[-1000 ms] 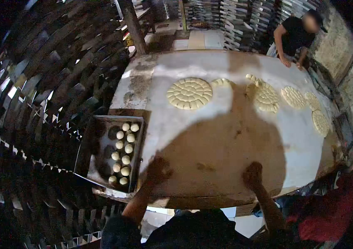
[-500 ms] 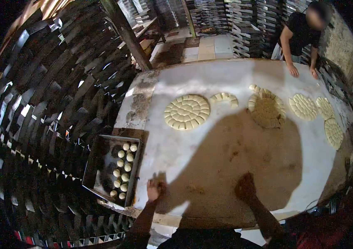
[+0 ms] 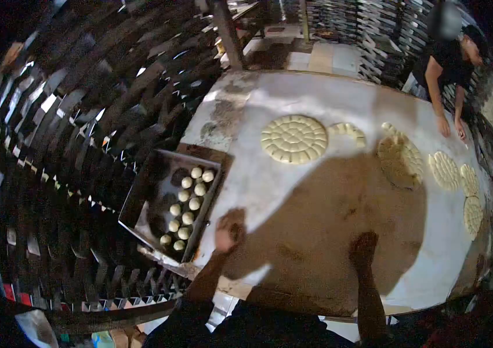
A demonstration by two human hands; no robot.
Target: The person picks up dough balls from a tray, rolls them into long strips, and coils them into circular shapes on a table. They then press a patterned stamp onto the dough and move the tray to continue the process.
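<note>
L hand rests on the tabletop edge just beside the tray w/ dough balls, handy for loading; R hand flat on the tabletop, both hands' fingers too shadowed to tell.

The room was dim, with hard light falling from behind the wearer onto the pale table. A large brown shadow spread from six o'clock across the tabletop, darkening both hands. Fisheye distortion bent the edges, and corners from nine to twelve o'clock sank into black. Detail was soft and grainy throughout.
</note>
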